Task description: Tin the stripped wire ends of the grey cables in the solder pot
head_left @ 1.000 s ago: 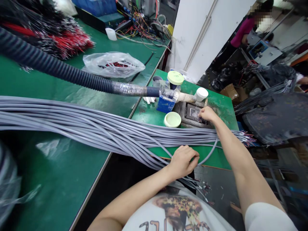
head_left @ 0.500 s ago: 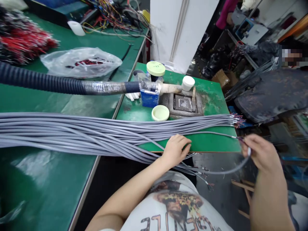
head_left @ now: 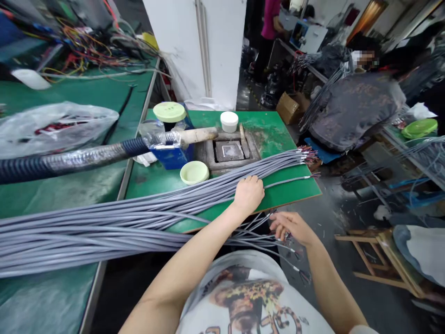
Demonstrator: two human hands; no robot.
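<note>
A thick bundle of grey cables (head_left: 167,197) lies across the green board, its stripped ends with thin coloured wires (head_left: 308,155) at the right. My left hand (head_left: 249,195) is closed over the near side of this bundle, its fingertips hidden. One grey cable (head_left: 288,181) lies apart from the others, close to the board's front edge. Below that edge, a second group of grey cables (head_left: 257,239) sticks out over my lap, white sleeves near the ends. My right hand (head_left: 292,227) is at these ends, fingers partly bent and apart, with no cable clearly gripped.
A dark square pot (head_left: 227,153) is set in the board, beside a ribbed hose (head_left: 86,160). Around it stand a white tub (head_left: 229,122), a blue box (head_left: 170,157) and a pale green lid (head_left: 194,172). A seated person (head_left: 354,109) works at the right, near a wooden stool (head_left: 368,260).
My right hand has let go of the cable it held and moved left to the lower cable ends. My left hand has moved onto the upper bundle. The view has turned right.
</note>
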